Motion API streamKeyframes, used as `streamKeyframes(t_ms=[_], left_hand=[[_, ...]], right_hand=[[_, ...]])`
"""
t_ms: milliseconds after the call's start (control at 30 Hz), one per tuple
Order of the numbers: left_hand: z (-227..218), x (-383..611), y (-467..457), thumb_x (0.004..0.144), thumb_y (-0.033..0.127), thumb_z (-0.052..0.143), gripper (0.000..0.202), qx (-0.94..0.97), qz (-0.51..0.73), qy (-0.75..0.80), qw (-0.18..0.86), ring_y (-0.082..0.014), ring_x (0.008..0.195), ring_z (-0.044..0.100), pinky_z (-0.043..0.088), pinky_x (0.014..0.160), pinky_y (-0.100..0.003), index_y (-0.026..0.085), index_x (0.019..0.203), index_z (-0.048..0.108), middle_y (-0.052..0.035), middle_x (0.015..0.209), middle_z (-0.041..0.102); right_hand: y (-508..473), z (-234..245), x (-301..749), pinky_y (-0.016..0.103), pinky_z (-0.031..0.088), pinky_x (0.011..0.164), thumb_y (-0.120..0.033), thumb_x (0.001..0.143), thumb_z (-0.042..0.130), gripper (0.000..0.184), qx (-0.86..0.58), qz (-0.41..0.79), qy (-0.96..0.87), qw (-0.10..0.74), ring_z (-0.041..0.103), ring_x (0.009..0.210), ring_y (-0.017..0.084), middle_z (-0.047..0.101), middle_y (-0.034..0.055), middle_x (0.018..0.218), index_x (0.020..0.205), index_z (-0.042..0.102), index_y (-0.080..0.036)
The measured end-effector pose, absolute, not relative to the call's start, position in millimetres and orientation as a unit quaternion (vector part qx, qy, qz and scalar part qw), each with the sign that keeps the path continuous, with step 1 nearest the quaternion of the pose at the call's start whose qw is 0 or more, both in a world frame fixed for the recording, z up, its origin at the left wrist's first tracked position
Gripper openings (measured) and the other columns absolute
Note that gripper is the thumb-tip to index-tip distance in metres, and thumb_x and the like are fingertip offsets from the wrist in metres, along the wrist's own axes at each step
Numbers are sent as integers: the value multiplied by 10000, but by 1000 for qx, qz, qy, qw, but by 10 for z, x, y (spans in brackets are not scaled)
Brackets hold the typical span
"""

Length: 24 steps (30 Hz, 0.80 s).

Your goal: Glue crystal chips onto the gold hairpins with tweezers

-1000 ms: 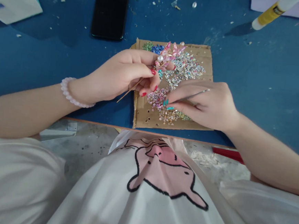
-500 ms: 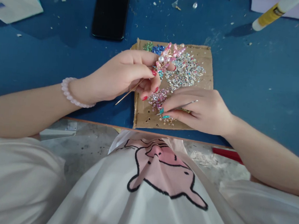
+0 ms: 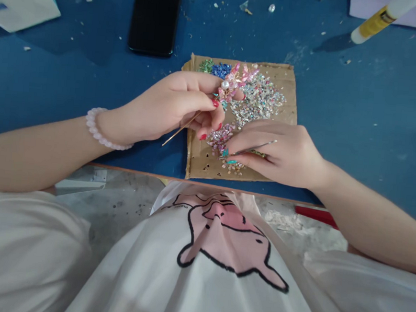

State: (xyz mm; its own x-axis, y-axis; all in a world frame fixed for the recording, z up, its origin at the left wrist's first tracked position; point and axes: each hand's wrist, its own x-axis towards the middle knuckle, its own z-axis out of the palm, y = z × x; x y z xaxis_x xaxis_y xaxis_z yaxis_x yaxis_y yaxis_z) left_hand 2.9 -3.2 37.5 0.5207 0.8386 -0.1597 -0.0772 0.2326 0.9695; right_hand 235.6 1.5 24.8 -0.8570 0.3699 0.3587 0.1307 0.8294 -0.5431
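My left hand (image 3: 194, 97) is closed on a thin gold hair stick (image 3: 181, 129), whose bare end points down and left. At its other end, by my fingertips, sits a cluster of pink butterflies (image 3: 232, 83) with a white pearl (image 3: 224, 84). Pinched in my right hand (image 3: 276, 149) is a thin metal tool (image 3: 255, 148), its tip low over the cardboard. Beneath both hands lies the cardboard sheet (image 3: 288, 92), bearing heaps of silvery chips (image 3: 261, 100), pink chips (image 3: 221, 137), blue chips (image 3: 221, 70) and green chips (image 3: 205, 65). My fingers partly hide the heaps.
A black phone (image 3: 154, 17) lies on the blue table (image 3: 361, 129) beyond my left hand. A glue tube with a yellow band (image 3: 373, 24) is at the far right. At the far left is a white box-like item (image 3: 22, 2). Small scraps and a loose pearl (image 3: 271, 7) dot the table.
The butterfly cluster has tilted and shifted slightly downward in my left hand. My right hand and its metal tool have barely moved.
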Motion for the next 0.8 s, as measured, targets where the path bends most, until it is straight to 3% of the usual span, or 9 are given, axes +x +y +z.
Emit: streamKeyframes(t_ms=[100, 233, 800], left_hand=[[363, 27, -23, 918, 10, 429, 269, 531, 321, 368, 693, -51, 546, 584, 484, 517, -146, 39, 1052, 661, -6, 687, 642], [356, 23, -14, 916, 5, 405, 344, 525, 318, 359, 703, -60, 541, 592, 483, 507, -147, 54, 1165, 638, -11, 681, 650], [364, 33, -21, 910, 7, 422, 361, 524, 314, 365, 702, -60, 544, 598, 494, 516, -147, 11, 1205, 630, -11, 670, 670]], right_hand=[[14, 238, 2362, 281, 545, 784, -241, 1023, 572, 105, -127, 258, -928, 236, 709, 833, 136, 744, 5, 878, 976, 661, -209], [7, 229, 2366, 292, 550, 778, -253, 1027, 566, 105, -116, 249, -931, 239, 710, 853, 145, 746, 14, 889, 991, 653, -208], [8, 233, 2354, 296, 565, 767, -241, 1014, 594, 79, -109, 237, -933, 247, 714, 849, 149, 748, 21, 883, 980, 647, -193]])
